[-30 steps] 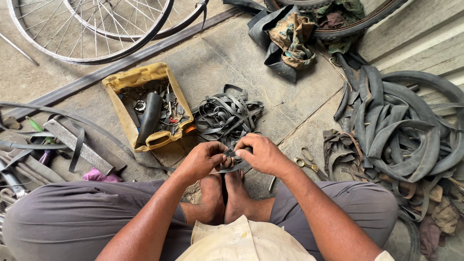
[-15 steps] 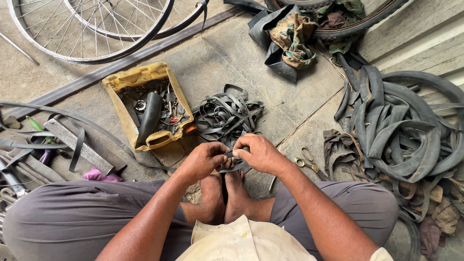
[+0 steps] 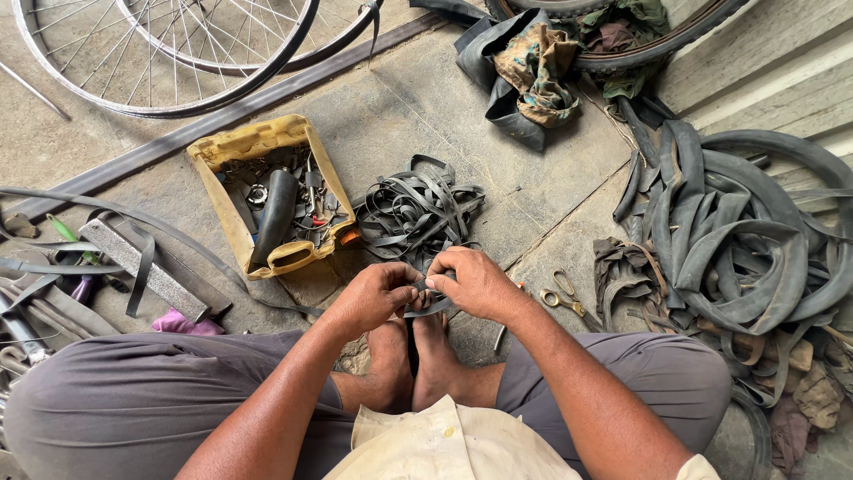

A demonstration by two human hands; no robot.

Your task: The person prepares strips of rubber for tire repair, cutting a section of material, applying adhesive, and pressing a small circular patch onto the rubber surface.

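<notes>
Guy was squatting on the rough concrete floor, both hands pinched together just above his bare feet. Left hand and right hand each had fingers clamped on a thin black rubber strip, flat and floppy, running down between his feet. Right in front sat a tangled pile of rubber strips (matte, ribbon-like). A scuffed yellow plastic tub held small metal bits and a black handle. Brass-handled scissors lay near his right wrist, fat coiled inner tubes beyond, spoked wheel rims up top.
</notes>
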